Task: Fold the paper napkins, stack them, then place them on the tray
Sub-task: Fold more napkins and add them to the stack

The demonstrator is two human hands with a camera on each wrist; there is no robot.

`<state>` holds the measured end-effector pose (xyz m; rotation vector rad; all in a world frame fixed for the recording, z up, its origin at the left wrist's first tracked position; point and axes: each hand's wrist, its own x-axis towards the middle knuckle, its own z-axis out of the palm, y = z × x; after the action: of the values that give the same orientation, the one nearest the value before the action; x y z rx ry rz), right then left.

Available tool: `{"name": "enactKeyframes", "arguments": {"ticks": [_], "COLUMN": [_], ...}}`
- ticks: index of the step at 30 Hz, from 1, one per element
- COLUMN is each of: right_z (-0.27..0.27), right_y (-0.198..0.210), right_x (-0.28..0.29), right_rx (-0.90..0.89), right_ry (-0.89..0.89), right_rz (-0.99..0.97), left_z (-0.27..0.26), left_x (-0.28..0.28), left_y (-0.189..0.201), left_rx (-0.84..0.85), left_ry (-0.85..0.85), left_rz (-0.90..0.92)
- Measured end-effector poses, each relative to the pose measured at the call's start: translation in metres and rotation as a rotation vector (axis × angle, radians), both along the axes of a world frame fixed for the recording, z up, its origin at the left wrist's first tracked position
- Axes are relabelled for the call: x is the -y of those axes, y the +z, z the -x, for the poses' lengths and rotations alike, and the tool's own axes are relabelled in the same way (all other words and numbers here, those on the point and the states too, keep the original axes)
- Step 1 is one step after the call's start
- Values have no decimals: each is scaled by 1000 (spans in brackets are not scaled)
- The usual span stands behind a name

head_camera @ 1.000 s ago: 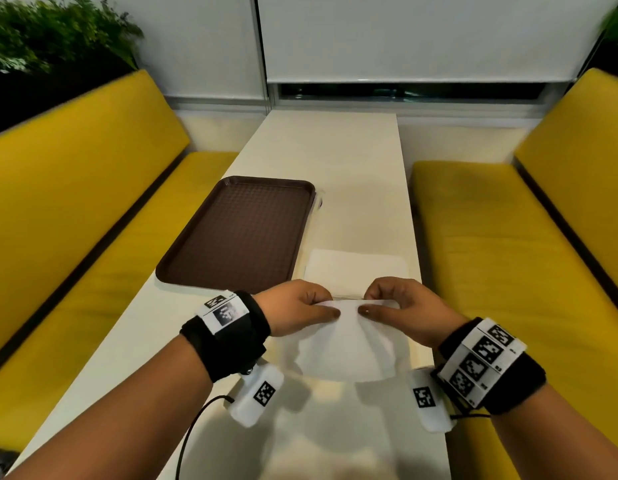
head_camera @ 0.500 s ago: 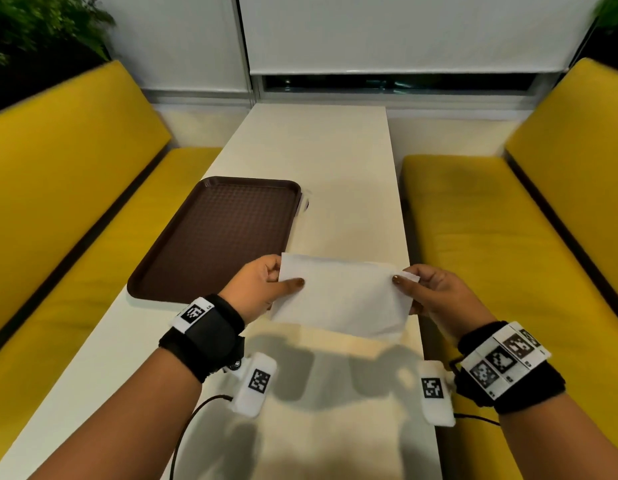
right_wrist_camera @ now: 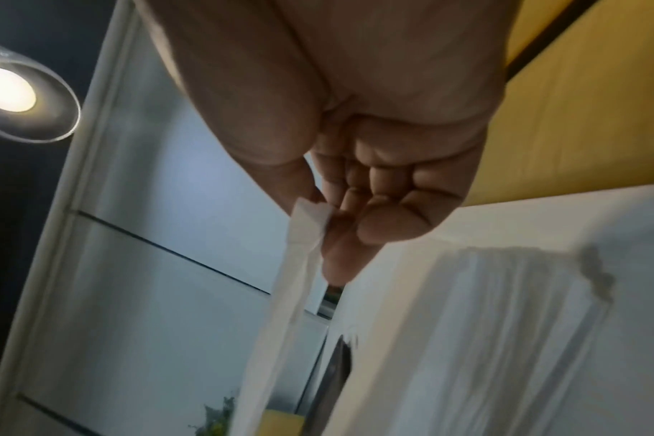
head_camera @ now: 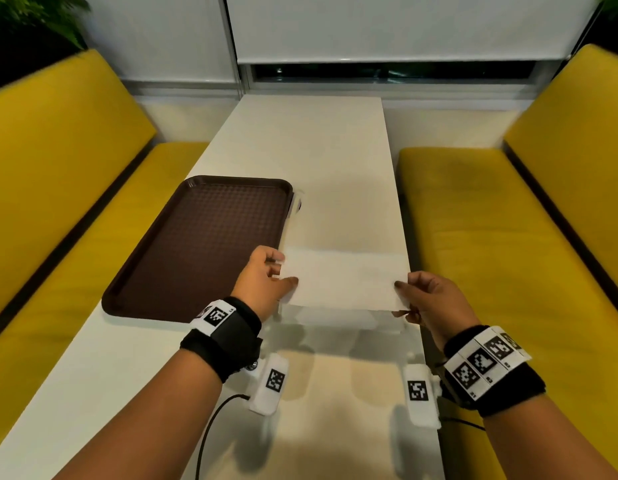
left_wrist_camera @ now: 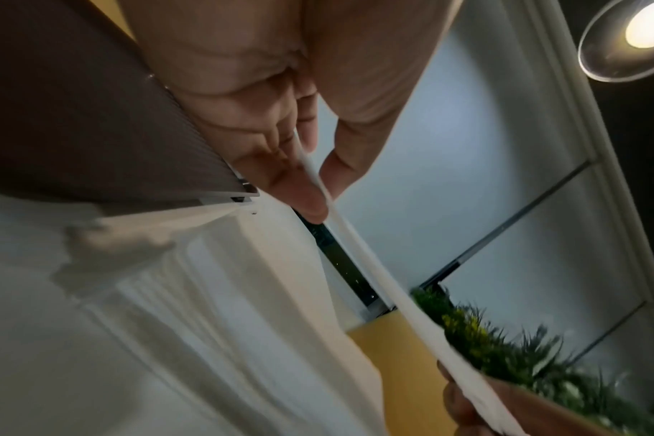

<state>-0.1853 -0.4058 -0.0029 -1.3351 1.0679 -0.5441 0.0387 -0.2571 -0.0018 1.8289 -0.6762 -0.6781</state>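
Observation:
A white folded paper napkin (head_camera: 345, 282) hangs flat just above the table, stretched between both hands. My left hand (head_camera: 266, 282) pinches its left edge between thumb and fingers; the left wrist view shows the napkin (left_wrist_camera: 359, 259) edge-on in that pinch. My right hand (head_camera: 425, 299) pinches the right edge, and the right wrist view shows the napkin (right_wrist_camera: 299, 253) corner held between thumb and fingers. Under the held napkin lies another white napkin (head_camera: 335, 318) on the table. The brown tray (head_camera: 200, 251) sits empty to the left.
The long white table (head_camera: 314, 143) runs away from me between two yellow benches (head_camera: 508, 237). The tray (left_wrist_camera: 75, 118) lies close beside my left hand. A window blind and plants stand at the far end.
Both hands lifted the napkin off the table, spread apart to its two ends and carried it slightly forward over the other napkin. The head view tilted a little.

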Motion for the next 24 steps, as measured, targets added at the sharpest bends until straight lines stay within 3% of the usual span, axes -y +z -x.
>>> {"name": "enactKeyframes", "arguments": {"ticks": [3,18,22,24], "right_z": [-1,-9,-10,-13], "right_y": [-8,-37,-30,-28], "right_x": [5,9,9,8], "right_rx": [-116,-427,-564,-623], "right_ry": [-17,6,12,79], "right_rz": [54,287,485,435], "left_z": [6,12,12,12], "left_x": [1,3,5,8], "left_y": [-7,-25,-25,-26], "left_rx": [163,450,467,403], "left_ry": [-41,-43,-3,-20], "left_rz": [-83,-310,-375,-470]}}
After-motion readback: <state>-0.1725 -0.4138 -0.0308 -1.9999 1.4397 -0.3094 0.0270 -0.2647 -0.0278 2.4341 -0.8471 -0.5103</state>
